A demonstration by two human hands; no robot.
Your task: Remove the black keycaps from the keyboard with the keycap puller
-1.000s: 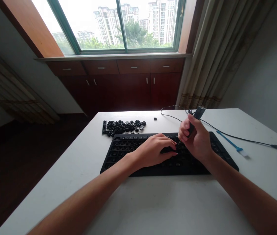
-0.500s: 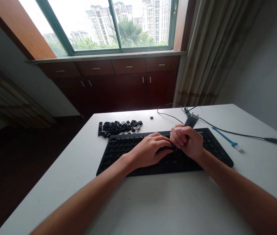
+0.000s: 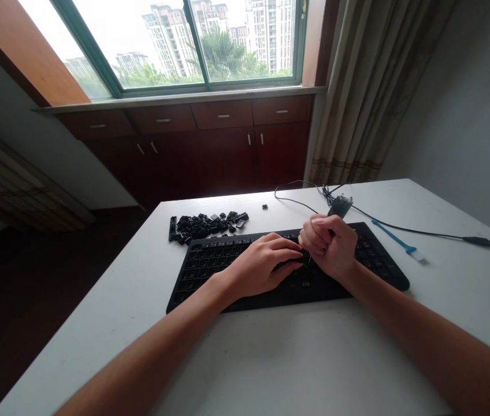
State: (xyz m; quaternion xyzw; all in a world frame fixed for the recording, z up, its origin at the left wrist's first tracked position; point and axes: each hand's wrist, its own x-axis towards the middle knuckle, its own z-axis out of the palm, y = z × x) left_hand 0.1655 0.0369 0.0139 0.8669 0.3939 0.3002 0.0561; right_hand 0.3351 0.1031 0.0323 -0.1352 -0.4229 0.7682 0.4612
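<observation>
A black keyboard lies on the white table, with many of its keycaps off and bare key sockets showing at the left. My left hand rests across its middle, fingers stretched out and thumb apart, the fingertips close to my right hand. My right hand is a fist around a dark, block-shaped tool with metal bits at its upper end. Below the fist, a thin metal tip points down at the keys. The exact kind of tool is hidden by the fingers.
A pile of black keycaps lies behind the keyboard at left, and a single keycap sits apart. A black cable runs right to its plug. Beside it is a blue brush with white bristles. The white table has its far edge before cabinets.
The view has shifted slightly, so the scene sits a little further left. Both hands stay at nearly the same place on the keyboard, the right one still gripping the dark tool.
</observation>
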